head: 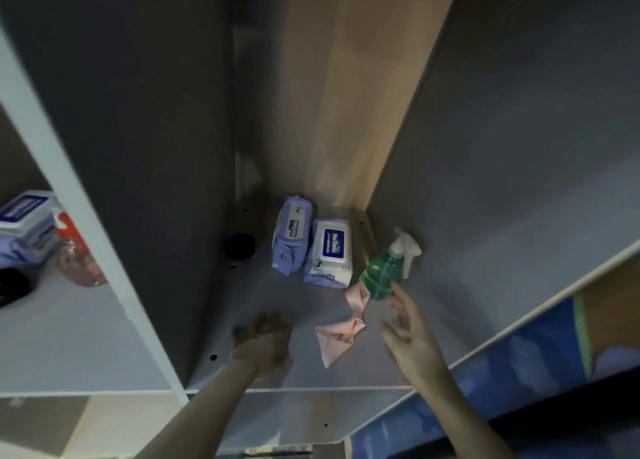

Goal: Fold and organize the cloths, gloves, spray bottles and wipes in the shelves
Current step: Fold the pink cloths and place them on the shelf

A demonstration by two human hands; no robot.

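Observation:
A green spray bottle (382,273) with a white trigger lies tilted at the right of the middle shelf compartment. Two purple-and-white wipe packs (291,235) (330,252) sit side by side at the back. A pink cloth (337,337) lies crumpled in front of them. My right hand (412,334) hovers with spread fingers just below the bottle, fingertips close to it. My left hand (265,342) rests low on the shelf floor to the left of the cloth, its fingers blurred.
The left compartment holds another wipe pack (24,226), a pinkish bottle with a red top (78,254) and a dark object (14,285). A white divider (90,216) separates the compartments. A black round thing (239,245) sits at the back left. Blue fabric (485,399) shows lower right.

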